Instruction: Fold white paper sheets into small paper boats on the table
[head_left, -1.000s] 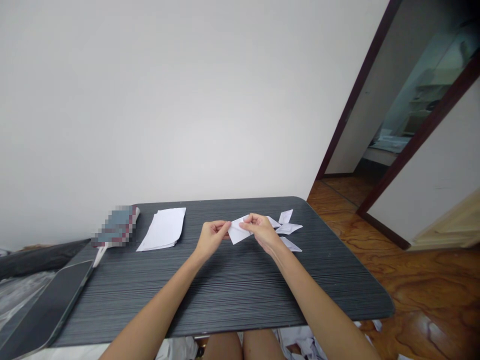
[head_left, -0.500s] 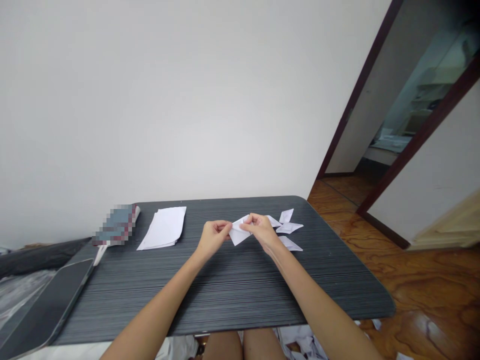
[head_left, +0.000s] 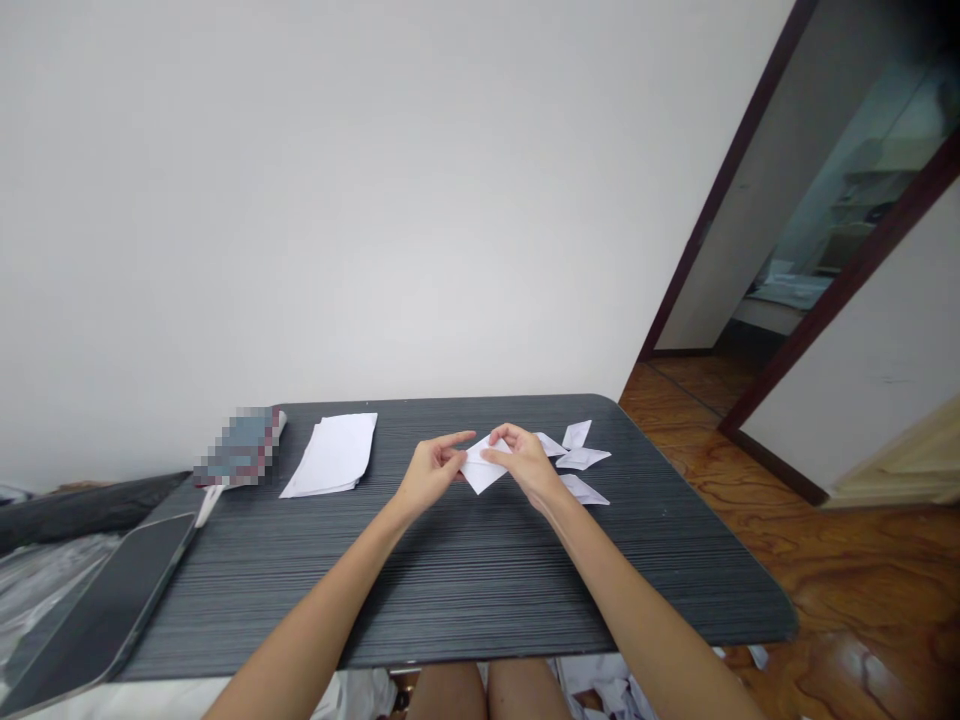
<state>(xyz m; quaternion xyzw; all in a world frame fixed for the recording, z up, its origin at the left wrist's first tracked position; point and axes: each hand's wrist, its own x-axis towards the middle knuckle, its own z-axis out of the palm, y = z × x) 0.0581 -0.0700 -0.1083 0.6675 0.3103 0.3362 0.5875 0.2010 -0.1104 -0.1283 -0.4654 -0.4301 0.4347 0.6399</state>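
Note:
A small folded white paper [head_left: 481, 478], with a point toward me and a crease across it, is held above the table. My right hand [head_left: 525, 465] pinches its right side, the thumb lying on top. At its left corner is my left hand [head_left: 429, 478], thumb and lower fingers closed on the edge while the index finger stretches out above. Just right of my right hand lie several folded paper pieces, among them an upper one [head_left: 577, 434], a middle one [head_left: 585, 459] and a nearer one [head_left: 586, 490]; another is partly covered by the hand.
On the dark table [head_left: 465, 590], a stack of white paper sheets [head_left: 334, 455] lies to the left. A blurred-out book-like object [head_left: 240, 447] sits at the far left corner, near a dark flat panel [head_left: 112, 610]. A white wall stands behind; a doorway opens at right.
My left index finger has lifted off the paper and straightened. The folded paper has turned slightly, and my right hand keeps its pinch. The whole view has shifted a little.

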